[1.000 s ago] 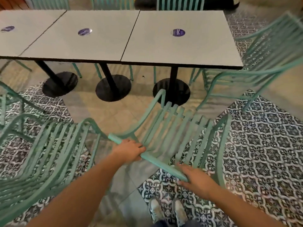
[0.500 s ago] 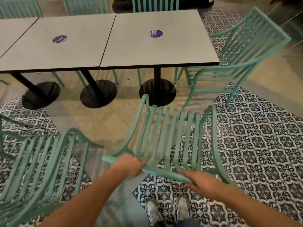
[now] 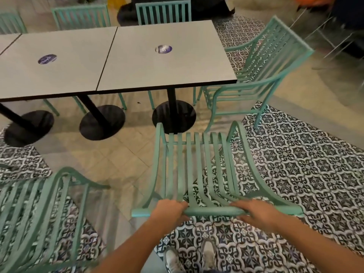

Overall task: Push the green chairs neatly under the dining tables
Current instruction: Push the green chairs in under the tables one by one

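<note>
Chair squared toward table | both hands grip backrest rail | floor between bare

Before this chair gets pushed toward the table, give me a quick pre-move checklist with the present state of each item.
1. Left hand gripping the chair top rail: ok.
2. Right hand gripping the same rail: ok.
3. Chair facing the table squarely: ok.
4. Floor between chair and table base free of objects: ok.
5. Side chair at the table end out of the way: cannot tell.
6. Seat clears the tabletop underside: cannot tell.
</note>
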Motion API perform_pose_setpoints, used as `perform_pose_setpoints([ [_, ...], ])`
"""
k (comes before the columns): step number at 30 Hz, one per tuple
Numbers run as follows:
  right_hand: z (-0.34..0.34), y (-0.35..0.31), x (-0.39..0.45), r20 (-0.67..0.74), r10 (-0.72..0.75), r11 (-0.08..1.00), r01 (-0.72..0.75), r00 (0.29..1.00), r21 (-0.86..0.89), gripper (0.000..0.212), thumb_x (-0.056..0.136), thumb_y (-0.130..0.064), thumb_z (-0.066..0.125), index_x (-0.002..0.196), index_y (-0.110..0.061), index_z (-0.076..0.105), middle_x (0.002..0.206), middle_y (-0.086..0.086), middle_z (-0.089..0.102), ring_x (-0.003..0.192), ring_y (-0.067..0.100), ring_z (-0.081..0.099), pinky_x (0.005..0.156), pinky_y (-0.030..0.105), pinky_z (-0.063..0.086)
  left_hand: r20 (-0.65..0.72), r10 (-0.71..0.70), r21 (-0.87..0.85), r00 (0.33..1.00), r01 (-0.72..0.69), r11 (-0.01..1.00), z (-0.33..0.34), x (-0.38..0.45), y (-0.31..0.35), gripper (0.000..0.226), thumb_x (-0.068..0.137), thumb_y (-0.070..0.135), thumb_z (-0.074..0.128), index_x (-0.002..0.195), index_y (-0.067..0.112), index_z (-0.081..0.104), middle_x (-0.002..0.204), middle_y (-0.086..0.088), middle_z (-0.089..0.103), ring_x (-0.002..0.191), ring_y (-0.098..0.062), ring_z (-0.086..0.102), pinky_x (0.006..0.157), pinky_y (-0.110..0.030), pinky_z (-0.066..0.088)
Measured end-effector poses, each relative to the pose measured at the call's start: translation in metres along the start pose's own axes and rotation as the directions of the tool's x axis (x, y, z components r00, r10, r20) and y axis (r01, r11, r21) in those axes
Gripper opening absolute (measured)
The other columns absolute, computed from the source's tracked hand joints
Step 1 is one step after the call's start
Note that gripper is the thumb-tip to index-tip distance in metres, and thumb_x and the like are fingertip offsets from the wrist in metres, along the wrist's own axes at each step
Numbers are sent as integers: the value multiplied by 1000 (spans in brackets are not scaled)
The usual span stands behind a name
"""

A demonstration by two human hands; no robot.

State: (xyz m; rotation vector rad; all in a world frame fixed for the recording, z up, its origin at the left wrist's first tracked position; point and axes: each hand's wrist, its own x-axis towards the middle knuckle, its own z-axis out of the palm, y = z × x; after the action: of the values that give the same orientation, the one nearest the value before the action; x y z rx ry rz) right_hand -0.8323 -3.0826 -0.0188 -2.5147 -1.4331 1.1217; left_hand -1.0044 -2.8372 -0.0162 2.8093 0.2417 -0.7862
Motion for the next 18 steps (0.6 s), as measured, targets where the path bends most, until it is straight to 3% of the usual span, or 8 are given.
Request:
perform_pose_setpoints([
  [4, 1, 7, -6, -367, 255, 950, -160, 895, 269, 56, 85, -59, 54, 136, -43, 39, 135, -23, 42, 115, 2, 50, 103, 36, 44, -159, -286, -454, 945, 188, 871, 26, -12, -25, 30, 92, 54, 49, 101, 30, 63, 91, 14, 62, 78, -2, 58, 76, -24, 53],
  [7, -4, 17, -15, -511, 755, 632, -248, 411, 734, 69, 84, -33, 66, 144, -20, 35, 144, 3, 42, 123, 26, 51, 99, 42, 45, -352, -732, -682, 583, 376, 627, 46, -27, -53, 39, 90, 45, 57, 116, 16, 63, 114, -5, 62, 100, -22, 58, 89, -41, 50],
  [9, -6, 28, -24, -150, 973, 165, -79, 176, 983, 80, 84, -18, 70, 150, -13, 24, 143, 17, 42, 113, 33, 56, 89, 39, 51, -86, -931, -898, 355, 378, 227, 56, -34, -67, 59, 86, 41, 64, 132, 7, 51, 127, -19, 54, 108, -37, 55, 90, -45, 47],
  [10, 4, 40, -26, 23, 983, -30, 40, 183, 999, 81, 85, -15, 69, 151, -13, 22, 133, 22, 48, 97, 31, 59, 76, 33, 56, 137, -940, -960, 314, 275, -48, 59, -35, -71, 67, 84, 40, 66, 138, 7, 45, 129, -19, 52, 110, -39, 54, 92, -49, 48],
  [11, 11, 44, -26, 141, 945, -178, 104, 294, 978, 76, 87, -14, 67, 150, -9, 24, 117, 23, 54, 82, 25, 56, 62, 25, 56, 349, -874, -937, 339, 139, -321, 62, -35, -74, 69, 85, 39, 67, 140, 8, 42, 129, -18, 52, 110, -38, 53, 91, -53, 49],
  [13, 24, 53, -22, 236, 810, -373, 163, 537, 913, 72, 84, -30, 70, 142, -1, 37, 106, 21, 56, 84, 25, 55, 59, 26, 56, 581, -628, -705, 518, -66, -707, 57, -33, -70, 53, 90, 33, 66, 133, 8, 47, 122, -15, 53, 106, -37, 54, 84, -55, 54],
  [15, 29, 59, -15, 344, 734, -516, 152, 586, 843, 58, 82, -36, 70, 128, -6, 52, 128, 23, 53, 110, 33, 54, 80, 45, 54, 599, -491, -556, 633, -112, -823, 48, -29, -63, 34, 92, 26, 64, 117, 7, 52, 112, -17, 55, 97, -39, 59, 72, -56, 58],
  [18, 23, 60, -11, 417, 706, -596, 162, 573, 787, 14, 96, -17, 51, 100, -5, 56, 128, 20, 51, 119, 34, 49, 96, 51, 46, 581, -482, -542, 656, -129, -830, 40, -21, -55, 20, 94, 12, 59, 109, 2, 50, 100, -20, 53, 85, -37, 59, 72, -54, 58],
])
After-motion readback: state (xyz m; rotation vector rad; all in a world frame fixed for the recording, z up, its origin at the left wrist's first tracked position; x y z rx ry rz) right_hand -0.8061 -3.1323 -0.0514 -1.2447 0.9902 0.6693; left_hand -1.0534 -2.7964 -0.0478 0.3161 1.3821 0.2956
